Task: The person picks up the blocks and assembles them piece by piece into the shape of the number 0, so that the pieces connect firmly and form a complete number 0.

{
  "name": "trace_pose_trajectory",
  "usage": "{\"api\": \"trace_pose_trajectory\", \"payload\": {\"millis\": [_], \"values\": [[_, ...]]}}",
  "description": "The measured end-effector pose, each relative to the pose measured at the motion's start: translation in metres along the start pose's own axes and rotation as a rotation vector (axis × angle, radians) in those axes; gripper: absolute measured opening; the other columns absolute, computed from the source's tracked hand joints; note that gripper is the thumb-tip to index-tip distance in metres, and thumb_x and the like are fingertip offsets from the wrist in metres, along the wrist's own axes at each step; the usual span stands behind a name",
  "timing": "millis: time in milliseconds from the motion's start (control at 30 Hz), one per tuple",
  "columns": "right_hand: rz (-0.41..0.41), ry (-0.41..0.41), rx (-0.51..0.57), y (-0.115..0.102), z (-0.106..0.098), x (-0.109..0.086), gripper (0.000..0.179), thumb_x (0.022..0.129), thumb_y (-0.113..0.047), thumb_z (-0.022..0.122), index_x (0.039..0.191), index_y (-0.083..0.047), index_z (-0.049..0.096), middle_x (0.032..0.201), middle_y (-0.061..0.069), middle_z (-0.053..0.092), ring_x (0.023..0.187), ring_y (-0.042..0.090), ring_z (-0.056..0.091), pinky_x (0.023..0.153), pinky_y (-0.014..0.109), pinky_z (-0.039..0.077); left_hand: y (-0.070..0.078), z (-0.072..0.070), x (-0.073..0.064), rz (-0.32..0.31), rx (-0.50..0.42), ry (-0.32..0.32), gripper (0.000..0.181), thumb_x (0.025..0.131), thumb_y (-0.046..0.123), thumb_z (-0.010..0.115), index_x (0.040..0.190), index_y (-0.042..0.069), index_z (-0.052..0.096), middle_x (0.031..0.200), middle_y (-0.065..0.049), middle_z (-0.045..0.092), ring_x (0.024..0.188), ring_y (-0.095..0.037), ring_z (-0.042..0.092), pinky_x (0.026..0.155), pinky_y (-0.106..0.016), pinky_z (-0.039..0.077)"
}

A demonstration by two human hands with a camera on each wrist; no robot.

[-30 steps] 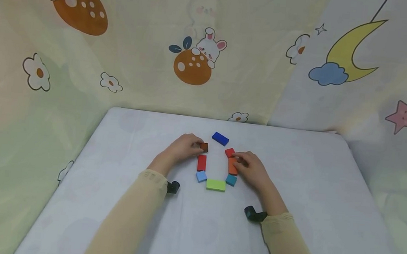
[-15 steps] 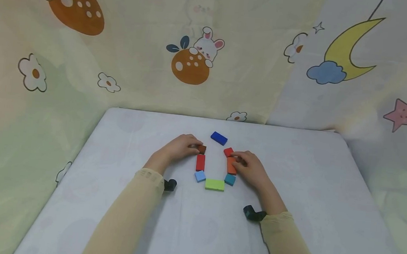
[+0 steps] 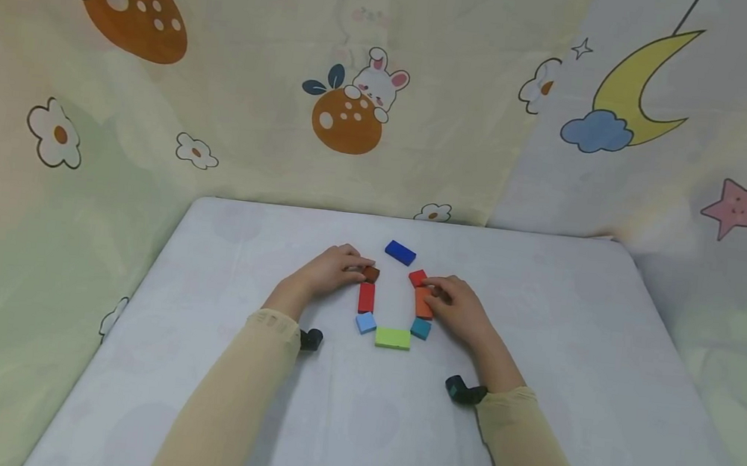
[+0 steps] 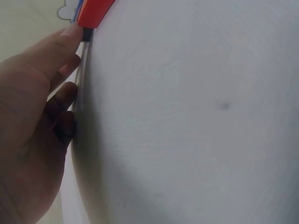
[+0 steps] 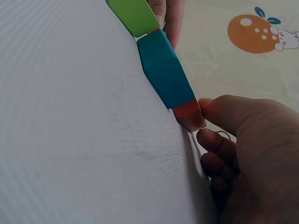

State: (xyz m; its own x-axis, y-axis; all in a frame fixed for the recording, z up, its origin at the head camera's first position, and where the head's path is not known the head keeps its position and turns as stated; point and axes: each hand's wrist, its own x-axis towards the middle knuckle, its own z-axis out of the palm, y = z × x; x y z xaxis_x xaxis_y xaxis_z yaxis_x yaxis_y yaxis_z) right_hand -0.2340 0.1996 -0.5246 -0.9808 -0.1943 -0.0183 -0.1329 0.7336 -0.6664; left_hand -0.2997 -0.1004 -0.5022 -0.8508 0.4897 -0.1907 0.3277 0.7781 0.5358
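Note:
In the head view, my left hand (image 3: 331, 270) pinches a small brown block (image 3: 372, 274) between thumb and fingers. It sits right at the far end of a red rectangular block (image 3: 366, 298). My right hand (image 3: 457, 306) has its thumb on an orange block (image 3: 424, 303) and its index fingertip at a small red block (image 3: 418, 278). In the right wrist view, the thumb meets the orange block (image 5: 190, 115), and the other fingers are loosely bent beside it. The left wrist view shows the left thumb near the red block (image 4: 95, 12), with the brown block mostly hidden.
A light blue block (image 3: 366, 323), a lime green block (image 3: 393, 338) and a teal block (image 3: 420, 328) form the near end of the ring. At its far end lies a dark blue block (image 3: 401, 253), apart from the others. A white cloth covers the table (image 3: 355, 426).
My left hand has brought the brown block nearer to the red rectangular block and turned it slightly. The right hand stays in place at the orange and small red blocks.

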Motion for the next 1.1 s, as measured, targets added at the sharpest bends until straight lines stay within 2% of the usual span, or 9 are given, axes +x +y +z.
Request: {"api": "trace_pose_trajectory", "payload": {"millis": [433,567,767,933,1100], "values": [[0.027,0.001,0.000,-0.002,0.001,0.001,0.033,0.095,-0.028,0.064,0.128,-0.026,0.063,0.106,0.002,0.060,0.100,0.022,0.052,0.089,0.040,0.047,0.003,0.002,-0.002,-0.004,0.017,0.011,0.042,0.098,0.037,0.060,0.139,0.041,0.054,0.131,0.002,0.052,0.122,-0.020,0.046,0.103,-0.041,0.046],[0.027,-0.001,-0.003,-0.003,0.001,0.000,0.033,0.095,-0.028,0.064,0.128,-0.026,0.063,0.107,0.002,0.060,0.100,0.022,0.052,0.090,0.040,0.048,0.001,0.003,-0.002,-0.006,0.001,0.015,0.043,0.100,0.043,0.055,0.143,0.043,0.050,0.134,0.001,0.052,0.125,-0.021,0.045,0.106,-0.044,0.044],[0.028,-0.003,-0.005,-0.002,0.000,0.000,0.035,0.095,-0.029,0.065,0.129,-0.025,0.062,0.107,0.002,0.061,0.101,0.022,0.053,0.091,0.041,0.048,-0.001,0.010,-0.005,-0.038,-0.082,0.037,0.044,0.099,0.054,0.048,0.143,0.046,0.048,0.145,0.000,0.047,0.138,-0.026,0.039,0.112,-0.052,0.039],[0.031,-0.001,0.005,-0.002,-0.001,-0.001,0.035,0.095,-0.029,0.065,0.130,-0.026,0.062,0.110,0.003,0.061,0.104,0.023,0.053,0.094,0.044,0.048,0.004,0.020,-0.015,-0.069,-0.200,0.081,0.045,0.097,0.055,0.053,0.141,0.047,0.049,0.151,-0.001,0.045,0.144,-0.028,0.034,0.112,-0.058,0.036],[0.033,-0.002,0.007,-0.002,0.000,0.000,0.034,0.095,-0.028,0.064,0.130,-0.026,0.062,0.111,0.003,0.061,0.104,0.023,0.053,0.094,0.044,0.049,0.007,0.031,-0.029,-0.077,-0.251,0.121,0.048,0.096,0.052,0.057,0.142,0.045,0.048,0.153,0.000,0.042,0.147,-0.026,0.030,0.115,-0.056,0.034]]}}
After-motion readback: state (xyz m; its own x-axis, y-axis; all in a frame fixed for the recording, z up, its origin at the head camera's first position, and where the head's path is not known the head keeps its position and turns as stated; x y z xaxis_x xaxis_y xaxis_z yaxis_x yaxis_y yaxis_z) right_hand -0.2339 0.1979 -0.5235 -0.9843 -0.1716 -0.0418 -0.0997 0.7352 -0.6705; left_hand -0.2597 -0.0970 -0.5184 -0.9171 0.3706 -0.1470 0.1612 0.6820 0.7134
